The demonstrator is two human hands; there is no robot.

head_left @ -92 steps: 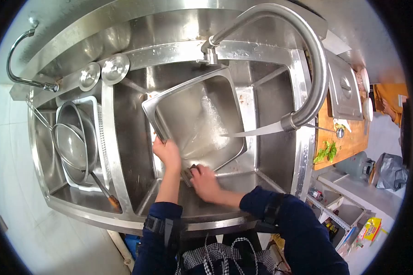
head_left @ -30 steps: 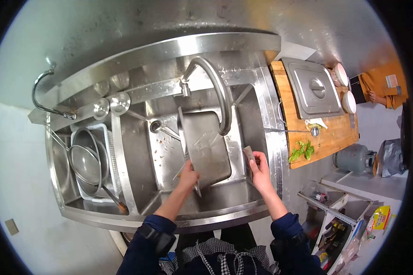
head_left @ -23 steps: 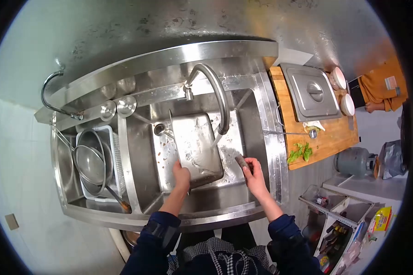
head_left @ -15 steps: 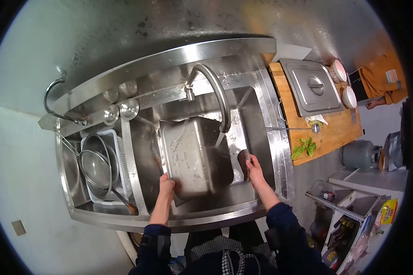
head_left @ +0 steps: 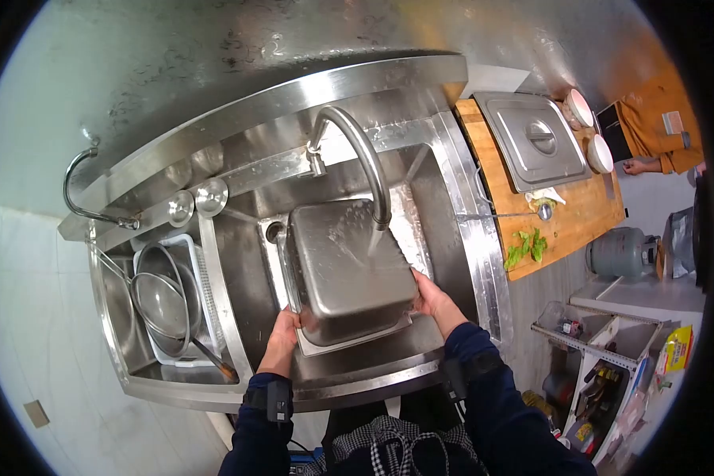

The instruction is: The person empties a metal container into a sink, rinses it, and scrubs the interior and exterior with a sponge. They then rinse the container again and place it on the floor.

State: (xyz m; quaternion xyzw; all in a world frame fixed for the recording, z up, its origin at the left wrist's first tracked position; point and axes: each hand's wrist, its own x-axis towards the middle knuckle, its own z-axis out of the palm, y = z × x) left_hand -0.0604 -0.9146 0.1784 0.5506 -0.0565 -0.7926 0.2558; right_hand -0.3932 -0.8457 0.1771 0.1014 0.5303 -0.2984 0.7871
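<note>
A deep metal pan (head_left: 349, 278) is bottom-up in the sink basin (head_left: 250, 317), below the curved faucet (head_left: 357, 151). Water runs from the spout onto its base. At the pan's near left corner, my left hand (head_left: 284, 329) has its fingers wrapped round the rim. My right hand (head_left: 432, 297) grips the pan's right side, its fingertips partly hidden behind the metal. A drain hole shows at the basin's back left.
Strainers (head_left: 160, 305) lie in a white basket (head_left: 206, 285) in the left basin. On the right, a wooden board (head_left: 579, 210) bears a lidded metal pan (head_left: 523, 143), bowls (head_left: 599, 154), a ladle (head_left: 544, 212) and green leaves (head_left: 525, 247). Another person (head_left: 654, 131) stands beyond.
The pan has turned from its tilted position to bottom-up, its base now under the water. My right hand has moved slightly left with it. The camera view has shifted a little.
</note>
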